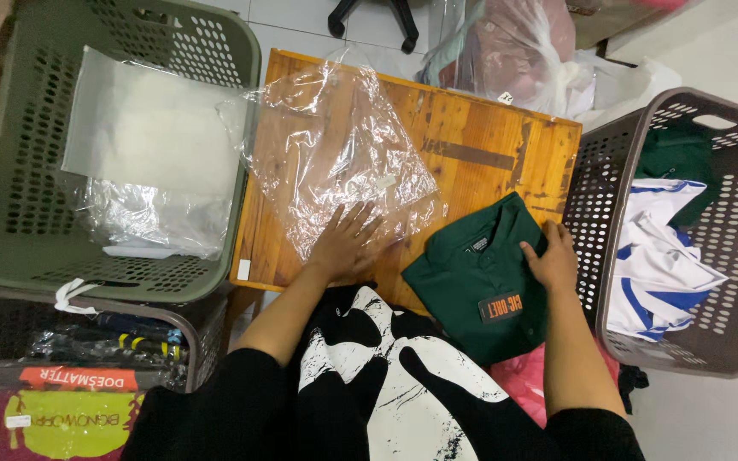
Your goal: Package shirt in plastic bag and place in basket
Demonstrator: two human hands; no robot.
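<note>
Two big perforated laundry baskets flank me — the green basket point(10, 171) on my left is cut off at the top edge and holds white sheets and clear bags, count hard to tell since they overlap; the brown basket point(728, 222) on my right holds white-and-blue garments plus something dark green, jumbled, can't count them. A third basket point(87, 312) at lower left shows only its rim, with packaged items inside, partly hidden by my sleeve. One wooden table point(489, 145) sits between the big baskets, its near edge hidden under my lap and black-and-white top. One clear plastic bag point(343, 154) lies flat on the table's left half; my left hand point(343, 243) rests palm down on its near edge, fingers spread and flat. One folded dark green shirt point(480, 282) with a collar and a small dark tag lies on the table's right near corner, lower part hanging off toward me; my right hand point(553, 256) lies on its right edge, fingers together and curled over the fabric — whether the thumb pinches underneath I can't tell. More bagged clothes point(514, 51) sit beyond the table, cut off by the frame.
</note>
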